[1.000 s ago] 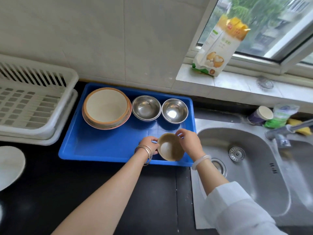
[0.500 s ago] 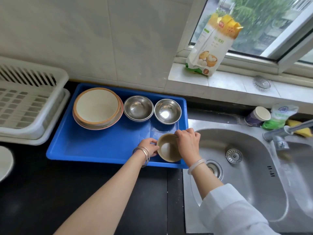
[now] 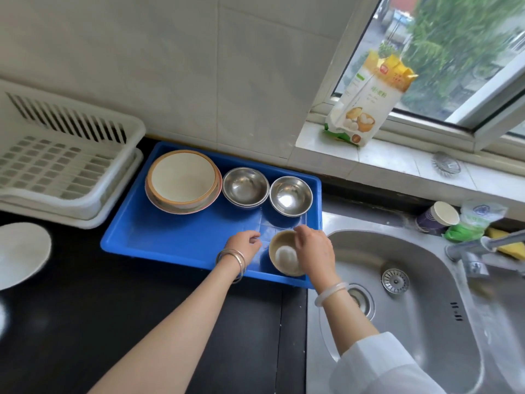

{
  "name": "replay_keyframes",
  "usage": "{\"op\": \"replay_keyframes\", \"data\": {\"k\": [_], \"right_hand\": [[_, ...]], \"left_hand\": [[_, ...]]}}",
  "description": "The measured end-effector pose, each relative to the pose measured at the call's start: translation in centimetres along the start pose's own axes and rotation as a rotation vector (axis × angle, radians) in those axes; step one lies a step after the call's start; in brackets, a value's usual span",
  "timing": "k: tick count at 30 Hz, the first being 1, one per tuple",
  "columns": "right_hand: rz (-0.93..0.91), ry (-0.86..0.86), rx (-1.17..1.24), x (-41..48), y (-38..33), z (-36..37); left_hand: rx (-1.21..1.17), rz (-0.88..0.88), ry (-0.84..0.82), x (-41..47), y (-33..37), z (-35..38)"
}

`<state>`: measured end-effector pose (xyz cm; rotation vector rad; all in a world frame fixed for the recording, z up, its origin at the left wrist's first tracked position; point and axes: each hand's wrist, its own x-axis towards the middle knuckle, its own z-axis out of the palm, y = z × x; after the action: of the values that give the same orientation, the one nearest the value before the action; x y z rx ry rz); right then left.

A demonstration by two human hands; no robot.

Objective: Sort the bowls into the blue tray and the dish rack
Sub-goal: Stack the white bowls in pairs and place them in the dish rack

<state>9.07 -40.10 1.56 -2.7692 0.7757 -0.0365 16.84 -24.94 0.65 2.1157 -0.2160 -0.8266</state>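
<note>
A small tan bowl sits in the front right corner of the blue tray. My right hand grips its right rim from above. Just left of the bowl is my left hand, apart from it, fingers loosely curled and holding nothing. At the tray's back stand a large cream bowl stacked on a wider dish, a nested pair of steel bowls and a single steel bowl. The white dish rack at far left holds nothing.
A steel sink lies right of the tray, with a faucet over it. A white plate rests on the black counter at left. A flour bag stands on the windowsill; a paper cup and sponges sit behind the sink.
The tan bowl has been set down into the tray's front right corner. My left hand has let go of it and drawn back left; my right hand stays on the rim.
</note>
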Motion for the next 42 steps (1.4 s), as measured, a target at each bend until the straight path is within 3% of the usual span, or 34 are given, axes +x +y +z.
{"op": "replay_keyframes", "data": {"k": [7, 14, 16, 19, 24, 31, 36, 42], "right_hand": [[-0.148, -0.2, 0.335, -4.8, -11.5, 2.1], [-0.437, -0.476, 0.28, -8.5, -25.8, 7.7], [-0.429, -0.572, 0.316, -8.6, -29.4, 9.4], [-0.248, -0.733, 0.444, -7.8, -34.1, 11.8], [0.006, -0.869, 0.636, -6.6, -39.6, 14.1], [0.244, -0.868, 0.902, -6.5, -42.3, 15.8], [0.231, -0.713, 0.983, -6.4, -42.1, 14.2], [-0.013, -0.653, 0.918, -6.9, -42.1, 9.5]], "left_hand": [[-0.11, -0.018, 0.423, -6.4, -5.7, -8.6], [-0.354, -0.167, 0.977, -13.7, -15.6, -16.7], [-0.326, -0.239, 1.098, -15.2, -18.4, -18.3], [-0.262, -0.322, 1.231, -17.0, -22.0, -20.4], [-0.244, -0.452, 1.298, -18.7, -26.2, -21.8], [-0.582, -0.491, 1.286, -19.1, -28.8, -22.1], [-0.696, -0.448, 1.27, -19.3, -29.9, -22.0], [-0.804, -0.357, 1.282, -19.5, -30.4, -22.0]]}}
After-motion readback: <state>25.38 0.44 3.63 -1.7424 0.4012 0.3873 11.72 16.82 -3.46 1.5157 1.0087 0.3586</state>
